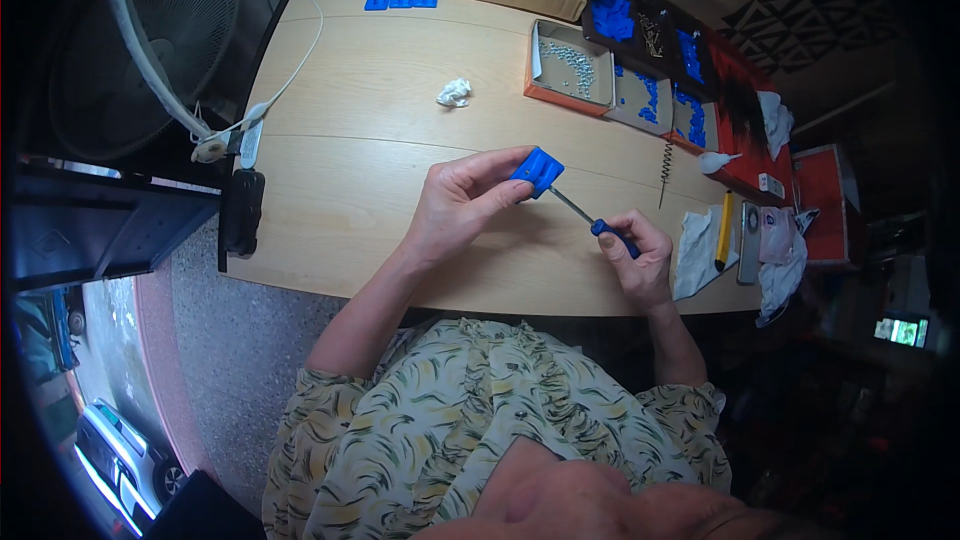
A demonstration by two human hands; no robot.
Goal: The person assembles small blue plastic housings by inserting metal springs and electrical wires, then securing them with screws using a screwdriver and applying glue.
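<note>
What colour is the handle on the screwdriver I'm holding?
The screwdriver handle is blue, as the head view shows.

The wooden surface (370, 70) is lit softly, and only faint shadows are cast on it, near the blue piece (538, 170). The far right is left very dim, though a small glowing patch (902, 331) is seen there. At the lower left, the pale ground (110, 330) and the car (122, 452) are partly washed out by bright light. The corners are swallowed by black, straight edges are bent, and tiny things are left a bit fuzzy.
</note>
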